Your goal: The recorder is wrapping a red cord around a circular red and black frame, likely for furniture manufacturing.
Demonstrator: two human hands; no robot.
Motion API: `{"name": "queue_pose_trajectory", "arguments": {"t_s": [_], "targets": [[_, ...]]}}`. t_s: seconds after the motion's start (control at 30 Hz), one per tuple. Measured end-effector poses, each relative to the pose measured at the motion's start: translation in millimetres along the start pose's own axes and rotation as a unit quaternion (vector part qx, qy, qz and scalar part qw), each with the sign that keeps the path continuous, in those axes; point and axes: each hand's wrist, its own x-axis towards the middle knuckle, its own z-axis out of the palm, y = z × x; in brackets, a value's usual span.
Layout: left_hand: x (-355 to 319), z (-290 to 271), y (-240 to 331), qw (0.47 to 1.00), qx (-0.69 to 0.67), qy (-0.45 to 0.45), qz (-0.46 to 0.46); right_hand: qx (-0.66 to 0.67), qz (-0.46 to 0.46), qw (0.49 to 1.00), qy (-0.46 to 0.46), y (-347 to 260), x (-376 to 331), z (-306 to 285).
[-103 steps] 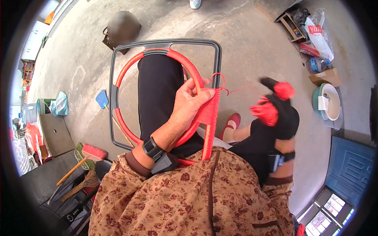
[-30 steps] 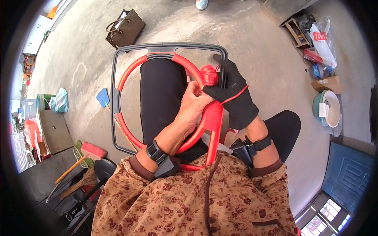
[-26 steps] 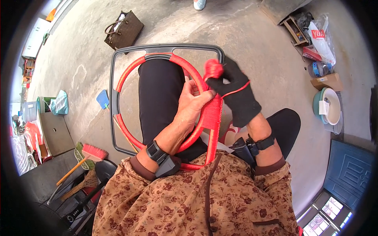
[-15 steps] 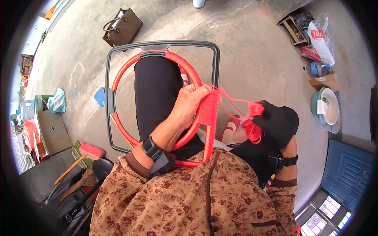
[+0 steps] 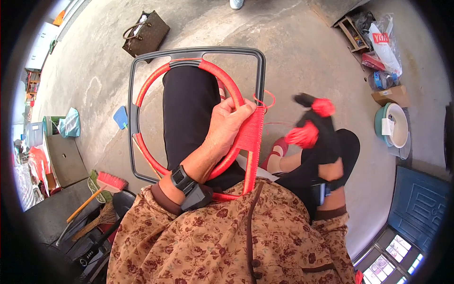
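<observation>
Cord (image 5: 253, 137) must stay tight. Left hand (image 5: 227, 128) grips the red ring (image 5: 222, 78) on the lap. Gloved right hand (image 5: 314, 128) is closed, maybe on the cord ball (image 5: 323, 106). Pull right, firmly.

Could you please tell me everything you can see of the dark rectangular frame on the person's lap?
The dark frame is a grey rounded rectangle, seemingly metal or plastic, resting tilted over the person's knees. A red-wrapped ring sits inside it, and tight red cord binds ring to the frame's right bar. The bare left hand grips there; the gloved right hand pulls cord away.
</observation>
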Motion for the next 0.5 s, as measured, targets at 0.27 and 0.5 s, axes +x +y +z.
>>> {"name": "queue_pose_trajectory", "arguments": {"t_s": [0.27,0.5], "targets": [[3.4,6.1,3.1,0.999,-0.009,0.034,0.040,0.479,0.252,0.825,-0.161,-5.5,52.8,63.2],[5.3,-3.3,-0.4,0.994,-0.094,-0.038,-0.035,0.687,0.243,0.681,0.076,-44.1,65.9,43.3]]}}
